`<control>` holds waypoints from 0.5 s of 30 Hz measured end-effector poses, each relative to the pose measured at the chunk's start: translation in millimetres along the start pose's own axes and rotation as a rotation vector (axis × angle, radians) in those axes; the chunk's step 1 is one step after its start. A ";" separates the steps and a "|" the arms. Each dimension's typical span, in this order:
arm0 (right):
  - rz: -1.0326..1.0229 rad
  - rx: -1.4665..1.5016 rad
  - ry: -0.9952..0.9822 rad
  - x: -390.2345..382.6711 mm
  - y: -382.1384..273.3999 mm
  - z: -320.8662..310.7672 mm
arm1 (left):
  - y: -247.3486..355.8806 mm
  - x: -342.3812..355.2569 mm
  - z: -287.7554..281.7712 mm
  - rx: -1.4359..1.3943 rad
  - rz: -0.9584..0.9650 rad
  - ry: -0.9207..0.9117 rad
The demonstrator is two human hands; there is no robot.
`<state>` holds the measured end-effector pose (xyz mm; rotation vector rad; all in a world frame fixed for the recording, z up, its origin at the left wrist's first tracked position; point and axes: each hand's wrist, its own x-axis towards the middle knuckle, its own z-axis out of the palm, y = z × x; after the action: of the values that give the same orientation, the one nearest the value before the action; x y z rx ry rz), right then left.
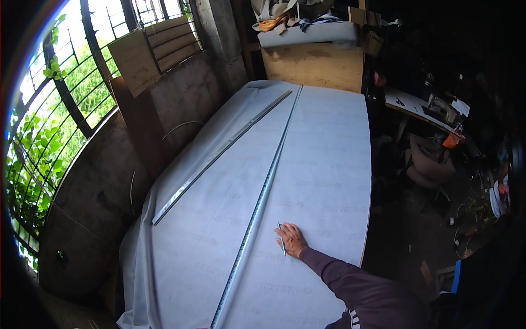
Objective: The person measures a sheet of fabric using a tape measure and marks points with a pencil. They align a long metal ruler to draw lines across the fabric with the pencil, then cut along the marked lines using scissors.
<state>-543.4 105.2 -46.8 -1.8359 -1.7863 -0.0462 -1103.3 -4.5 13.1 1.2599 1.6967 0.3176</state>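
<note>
A broad sheet of pale grey-white material (323, 164) covers the long table. My right hand (292, 239) rests on it right of the middle, with a thin light-blue pencil (282, 245) held between the fingers. Left of that hand, a long metal ruler (253, 219) with dark markings along its edge runs from the far end down to the lower edge of the picture. Only a sliver of skin, seemingly my left hand (203, 328), shows beside the ruler's near end; its fingers are hidden. A second metal straightedge (219, 157) lies slanted farther left.
The sheet's left side hangs in folds over the table edge, near a wall (87, 186) and a barred window (76, 82). A wooden panel (312, 68) with a padded piece (307, 35) stands at the far end. On the right are a sewing machine (441, 107) and a chair (430, 162).
</note>
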 end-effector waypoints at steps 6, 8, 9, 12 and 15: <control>0.027 0.043 -0.039 8.7 2.4 -0.7 | -21.2 24.3 -22.2 -0.095 -0.054 -0.136; 0.039 0.028 -0.056 7.5 1.2 -1.0 | -17.2 20.3 -27.5 -0.181 -0.131 -0.162; 0.029 0.035 -0.040 6.9 0.5 -1.2 | -14.0 18.6 -29.0 -0.180 -0.130 -0.163; 0.016 0.013 -0.029 7.1 -0.6 -1.4 | -6.4 20.2 -31.5 -0.123 -0.095 -0.148; 0.016 0.020 -0.029 8.3 -1.5 -1.6 | -11.0 28.8 -33.8 0.015 -0.012 -0.090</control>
<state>-543.4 112.0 -41.5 -1.8459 -1.7857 0.0045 -1137.1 25.8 7.3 1.2561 1.6316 0.2384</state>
